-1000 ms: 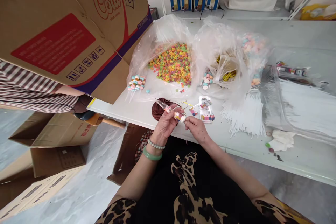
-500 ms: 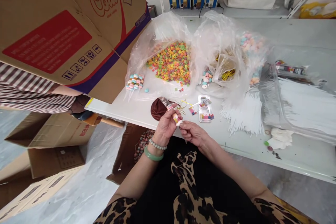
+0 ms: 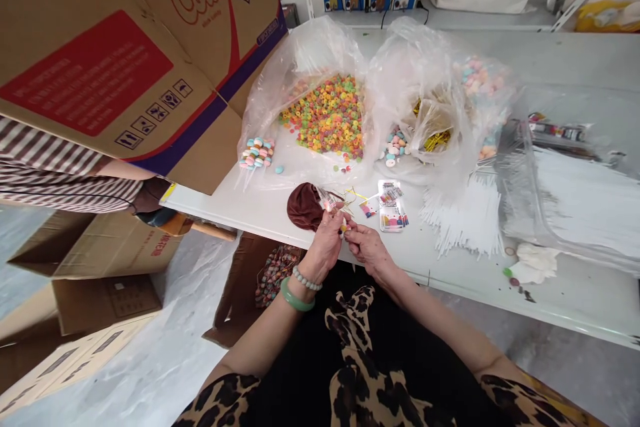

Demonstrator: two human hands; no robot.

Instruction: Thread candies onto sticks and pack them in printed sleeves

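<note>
My left hand (image 3: 326,240), with a beaded bracelet and a green bangle at its wrist, is closed around a small printed clear candy bag (image 3: 328,200). Coloured candy shows at the bag's lower end. My right hand (image 3: 369,245) pinches at that lower end; its fingertips partly hide what they grip. Just behind the left hand lies a round brown cloth pouch (image 3: 302,207). Gold twist ties (image 3: 353,195) are scattered beside it. To the right lies a stack of printed bags or cards (image 3: 393,213), with a white stick near it.
Plastic sheeting holds ring-shaped candies (image 3: 330,117); candy skewers (image 3: 257,153) lie left. Further right are a bag of gold ties (image 3: 436,140), white sticks (image 3: 465,217) and a clear bin (image 3: 575,233). A large carton (image 3: 200,100) stands left, partly hiding a person in striped clothing (image 3: 55,160).
My left hand has turned and shifted slightly right, covering more of the candy bag. The right fingers have moved slightly right and up, still at the bag's lower end.
</note>
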